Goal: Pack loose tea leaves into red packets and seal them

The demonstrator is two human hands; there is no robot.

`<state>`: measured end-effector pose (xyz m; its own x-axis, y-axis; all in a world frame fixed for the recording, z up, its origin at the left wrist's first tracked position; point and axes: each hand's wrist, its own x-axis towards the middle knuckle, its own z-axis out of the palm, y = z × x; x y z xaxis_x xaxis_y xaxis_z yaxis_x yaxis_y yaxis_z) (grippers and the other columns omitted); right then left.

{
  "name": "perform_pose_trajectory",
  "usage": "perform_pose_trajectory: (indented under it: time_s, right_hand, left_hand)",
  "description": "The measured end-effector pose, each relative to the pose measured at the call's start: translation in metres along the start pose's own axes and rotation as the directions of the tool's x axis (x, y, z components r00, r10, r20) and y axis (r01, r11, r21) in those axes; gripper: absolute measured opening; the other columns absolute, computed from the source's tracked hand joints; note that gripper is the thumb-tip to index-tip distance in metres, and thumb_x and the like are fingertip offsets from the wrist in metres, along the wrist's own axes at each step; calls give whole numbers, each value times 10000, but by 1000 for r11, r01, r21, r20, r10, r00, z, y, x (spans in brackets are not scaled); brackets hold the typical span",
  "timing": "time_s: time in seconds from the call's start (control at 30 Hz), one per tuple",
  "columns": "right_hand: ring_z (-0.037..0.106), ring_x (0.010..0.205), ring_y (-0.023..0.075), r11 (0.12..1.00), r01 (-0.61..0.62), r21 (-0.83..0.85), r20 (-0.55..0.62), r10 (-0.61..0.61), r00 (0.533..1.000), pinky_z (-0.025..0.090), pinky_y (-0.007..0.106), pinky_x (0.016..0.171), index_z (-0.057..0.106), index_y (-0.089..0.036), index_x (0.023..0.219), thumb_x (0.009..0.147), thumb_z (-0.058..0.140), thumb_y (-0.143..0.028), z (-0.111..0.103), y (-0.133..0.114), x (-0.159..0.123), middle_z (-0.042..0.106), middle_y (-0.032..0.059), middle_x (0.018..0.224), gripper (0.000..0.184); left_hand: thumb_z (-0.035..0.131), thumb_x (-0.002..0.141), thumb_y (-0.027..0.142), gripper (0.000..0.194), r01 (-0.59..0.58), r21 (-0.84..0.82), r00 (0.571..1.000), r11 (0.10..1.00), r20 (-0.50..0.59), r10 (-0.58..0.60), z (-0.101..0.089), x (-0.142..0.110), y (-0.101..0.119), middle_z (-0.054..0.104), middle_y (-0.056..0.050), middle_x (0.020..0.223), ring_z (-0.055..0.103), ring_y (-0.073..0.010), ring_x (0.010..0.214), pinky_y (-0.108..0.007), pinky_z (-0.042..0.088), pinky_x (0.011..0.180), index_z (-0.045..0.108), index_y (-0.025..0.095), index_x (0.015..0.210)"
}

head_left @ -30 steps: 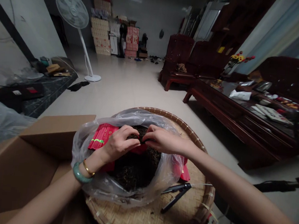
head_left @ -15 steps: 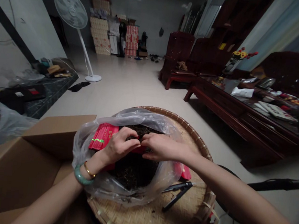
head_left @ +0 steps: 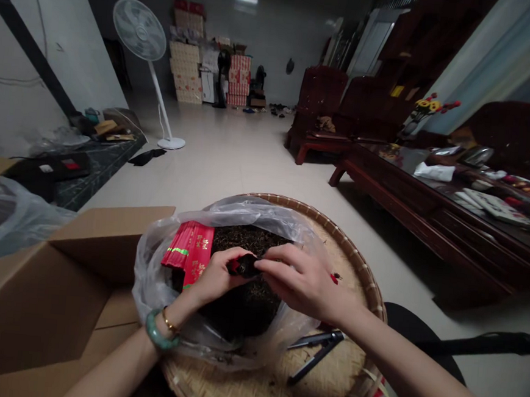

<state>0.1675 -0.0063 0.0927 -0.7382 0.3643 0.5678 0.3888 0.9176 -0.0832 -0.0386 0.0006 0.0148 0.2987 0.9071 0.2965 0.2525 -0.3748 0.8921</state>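
My left hand (head_left: 217, 275), with a green bangle and a gold bracelet on its wrist, grips a small red packet (head_left: 237, 266) whose dark mouth gapes upward. The fingertips of my right hand (head_left: 302, 276) are pinched at the right edge of that mouth. Both hands hover over a clear plastic bag (head_left: 153, 275) holding dark, loose dried leaves that look like tea (head_left: 239, 236). A stack of flat red packets with gold lettering (head_left: 199, 248) lies on the leaves at the bag's left side.
Beneath the bag is a round woven bamboo tray (head_left: 324, 374), with a black stapler-like tool (head_left: 319, 352) on it. An open cardboard box (head_left: 22, 302) stands at left. Farther off are a white fan (head_left: 140, 29), stacked boxes (head_left: 186, 70) and a dark wooden table (head_left: 385, 189).
My hands have shifted slightly, and the packet's mouth now shows open between them. More of the leaves and red stack is uncovered. The camera view has tilted up a little.
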Motion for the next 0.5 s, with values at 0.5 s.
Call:
perform_pose_trajectory:
  time_s: [0.5]
  right_hand:
    - [508, 829, 199, 966, -64, -251, 362, 155, 919, 454, 293, 646, 640, -167, 820, 911, 499, -329, 5, -12, 7, 572, 98, 901, 233]
  left_hand:
    - [746, 672, 262, 313, 36, 90, 997, 995, -64, -31, 7, -17, -7, 700, 10, 818, 623, -151, 713, -252, 499, 678, 682, 190, 971]
